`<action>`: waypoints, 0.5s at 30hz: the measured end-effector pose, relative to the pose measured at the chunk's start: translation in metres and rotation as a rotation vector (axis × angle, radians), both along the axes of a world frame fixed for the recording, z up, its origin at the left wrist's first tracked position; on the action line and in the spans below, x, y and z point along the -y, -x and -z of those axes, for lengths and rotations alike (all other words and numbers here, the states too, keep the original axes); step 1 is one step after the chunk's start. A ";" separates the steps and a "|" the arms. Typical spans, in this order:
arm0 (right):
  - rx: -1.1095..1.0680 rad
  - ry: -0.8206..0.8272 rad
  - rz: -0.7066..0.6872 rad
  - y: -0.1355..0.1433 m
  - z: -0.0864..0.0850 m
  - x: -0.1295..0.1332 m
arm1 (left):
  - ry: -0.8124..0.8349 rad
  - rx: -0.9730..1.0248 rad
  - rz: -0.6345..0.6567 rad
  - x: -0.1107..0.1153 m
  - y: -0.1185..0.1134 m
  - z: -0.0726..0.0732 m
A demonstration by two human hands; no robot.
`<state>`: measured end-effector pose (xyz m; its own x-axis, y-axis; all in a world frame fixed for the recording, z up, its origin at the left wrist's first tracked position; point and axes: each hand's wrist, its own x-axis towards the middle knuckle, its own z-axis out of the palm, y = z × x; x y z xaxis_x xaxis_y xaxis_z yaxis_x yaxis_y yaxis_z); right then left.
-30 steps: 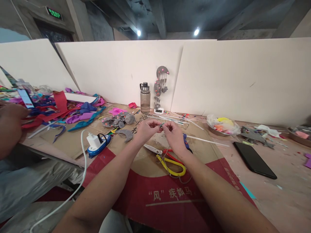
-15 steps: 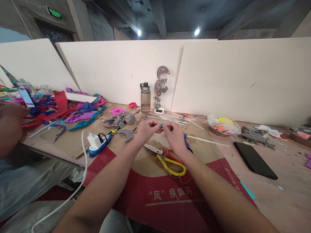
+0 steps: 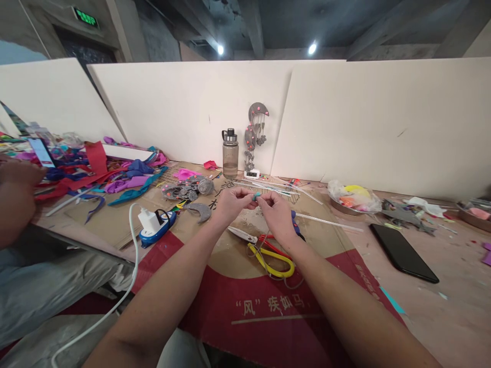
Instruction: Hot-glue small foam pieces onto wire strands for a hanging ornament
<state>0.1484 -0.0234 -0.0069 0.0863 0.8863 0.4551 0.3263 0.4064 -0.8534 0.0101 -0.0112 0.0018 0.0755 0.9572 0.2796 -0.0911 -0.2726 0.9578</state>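
In the head view, the left hand [image 3: 235, 205] and the right hand [image 3: 276, 214] are meeting fingertip to fingertip, each closing its thumb and forefinger in a pinch on a small teal piece [image 3: 256, 196], which is sitting between them, above the cardboard [image 3: 245, 294] on the table [image 3: 452, 306]. Compared with a second ago, more teal is showing between the fingertips, while both hands are keeping almost the same place. Nearer the wearer than the hands, the scissors [image 3: 242, 235] are lying where they were, partly under the right wrist. Left of the left hand, a grey crescent [image 3: 202, 210] is resting unmoved. Beyond the hands, a bottle [image 3: 230, 159] and a grey crescent ornament [image 3: 258, 109] are standing as before; well right of the right hand, a black phone [image 3: 403, 253] is lying unchanged.
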 end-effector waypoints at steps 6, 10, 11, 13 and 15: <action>-0.021 0.042 0.038 0.001 -0.004 -0.001 | -0.006 -0.014 0.000 0.002 0.000 -0.001; -0.087 0.079 0.046 0.001 0.000 -0.004 | 0.000 -0.007 0.017 0.001 0.000 -0.001; -0.114 0.077 0.046 0.001 0.001 -0.005 | 0.000 -0.005 0.020 0.001 0.000 -0.001; -0.166 0.069 0.035 0.001 0.004 -0.006 | 0.001 0.001 0.025 0.001 0.000 0.000; -0.193 0.069 -0.001 0.001 0.005 -0.006 | 0.007 0.010 0.031 0.000 0.001 0.001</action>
